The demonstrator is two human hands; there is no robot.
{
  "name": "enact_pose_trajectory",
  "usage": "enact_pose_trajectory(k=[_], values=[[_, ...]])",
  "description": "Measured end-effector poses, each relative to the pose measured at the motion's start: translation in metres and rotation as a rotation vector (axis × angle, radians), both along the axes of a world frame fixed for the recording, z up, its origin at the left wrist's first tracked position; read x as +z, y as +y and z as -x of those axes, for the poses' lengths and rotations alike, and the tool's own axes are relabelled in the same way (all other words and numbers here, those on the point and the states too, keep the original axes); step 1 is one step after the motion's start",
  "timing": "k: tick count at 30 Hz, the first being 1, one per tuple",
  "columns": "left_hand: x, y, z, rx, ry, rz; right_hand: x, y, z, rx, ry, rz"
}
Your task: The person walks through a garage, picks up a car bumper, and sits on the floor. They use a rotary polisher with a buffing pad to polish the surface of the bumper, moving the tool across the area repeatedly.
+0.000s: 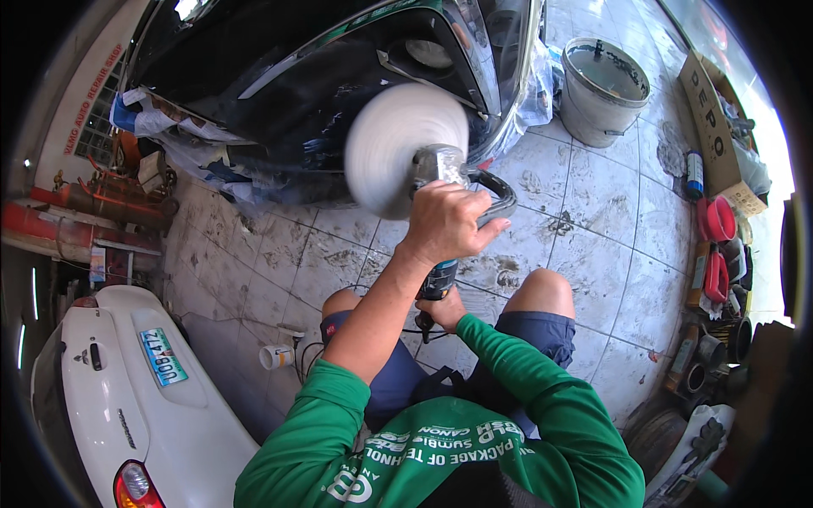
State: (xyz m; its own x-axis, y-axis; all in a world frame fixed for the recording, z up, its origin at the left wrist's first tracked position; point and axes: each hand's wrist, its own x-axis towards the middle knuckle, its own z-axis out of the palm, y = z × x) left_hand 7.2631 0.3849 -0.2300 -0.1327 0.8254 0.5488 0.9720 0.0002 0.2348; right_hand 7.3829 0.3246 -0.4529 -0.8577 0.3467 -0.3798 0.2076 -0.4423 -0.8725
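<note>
A polisher with a large white round pad (394, 140) is in front of me, its pad blurred as if spinning. The pad is over the lower part of a black car body panel (309, 102); whether it presses on the panel I cannot tell. My left hand (449, 222) is closed over the polisher's metal head (440, 162), thumb sticking out to the right. A dark loop handle (501, 193) stands out beside it, with no hand on it. My right hand (445, 310) grips the dark rear end of the polisher (439, 281), its fingers partly hidden.
Plastic and paper masking (182, 127) edges the panel. A grey bucket (603, 93) stands at the far right on the smeared tile floor (593, 245). A cardboard box (720, 127) and red containers (718, 220) line the right. A white car (127, 381) is at the near left.
</note>
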Motion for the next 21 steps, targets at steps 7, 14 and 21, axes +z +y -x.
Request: enact_pose_trajectory(k=[7,14,21], values=[[0.016,-0.006,0.004,0.028,0.01,-0.155,0.005,0.019,-0.011,0.029,0.016,-0.136],[0.048,-0.017,0.011,0.12,0.037,-0.19,0.038,0.039,-0.014,0.095,0.058,-0.309],[-0.001,0.028,-0.01,0.033,-0.014,-0.04,0.016,0.018,-0.035,-0.021,0.045,0.084]])
